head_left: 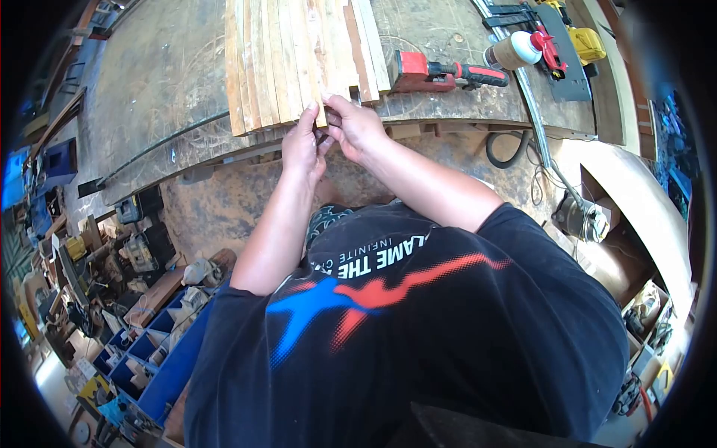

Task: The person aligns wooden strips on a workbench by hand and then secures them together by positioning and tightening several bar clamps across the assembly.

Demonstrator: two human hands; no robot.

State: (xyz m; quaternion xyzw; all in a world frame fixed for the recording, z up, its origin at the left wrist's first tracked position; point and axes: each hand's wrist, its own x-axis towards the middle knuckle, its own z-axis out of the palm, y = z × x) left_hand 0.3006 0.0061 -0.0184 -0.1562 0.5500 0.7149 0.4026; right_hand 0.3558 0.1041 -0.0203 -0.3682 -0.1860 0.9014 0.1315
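Observation:
Several long wooden strips [280,67] lie side by side on the workbench, their near ends close to its front edge. One strip's end [321,116] sticks out a little toward me, between my two hands. My left hand [300,145] pinches this end from the left, thumb on top and fingers curled below. From the right, my right hand [355,128] is closed on the same end, its thumb and forefinger close to my left thumb. The lower fingers of both hands are partly hidden under the strip. A red bar clamp [418,72] lies just right of the strips.
On the worn workbench [157,82], a glue bottle [511,51] and a yellow power tool [586,45] stand at the right. A metal bar [534,104] crosses the bench edge. A blue divided bin [160,358] sits low at the left. A black hose [508,153] hangs below the bench.

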